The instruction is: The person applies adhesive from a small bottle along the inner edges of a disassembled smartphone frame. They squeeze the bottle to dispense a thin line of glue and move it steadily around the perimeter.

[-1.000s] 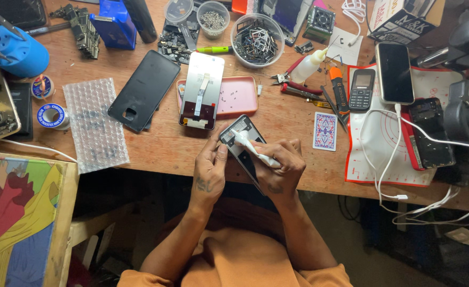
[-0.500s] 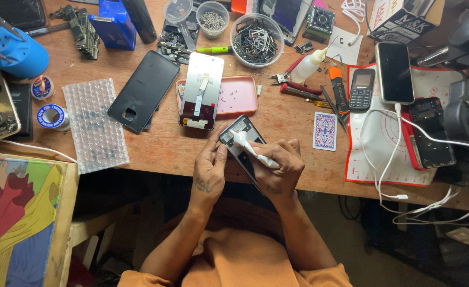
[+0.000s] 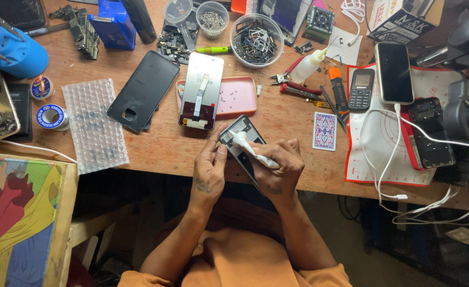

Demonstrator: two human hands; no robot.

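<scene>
A dark, rectangular phone frame [image 3: 243,144] is held tilted at the near edge of the worn wooden table [image 3: 160,146]. It is clasped along its left side by the left hand [image 3: 211,169], whose fingers are curled round it. A twisted white wipe [image 3: 251,150], soft and crumpled, is pinched in the closed fingers of the right hand [image 3: 278,169] and pressed onto the frame's upper part. The frame's lower end is hidden behind the right hand.

Just beyond, one pink rectangular tray [image 3: 234,95] is seen, dotted with tiny screws too small to count, and one white display panel [image 3: 202,90] is laid across its left end. One glossy black back cover [image 3: 143,90] and one sheet of bubble wrap [image 3: 93,125] are set to the left. Three round clear tubs are counted at the far edge; the largest [image 3: 256,40] is filled with tangled metal parts, hard to make out.
</scene>
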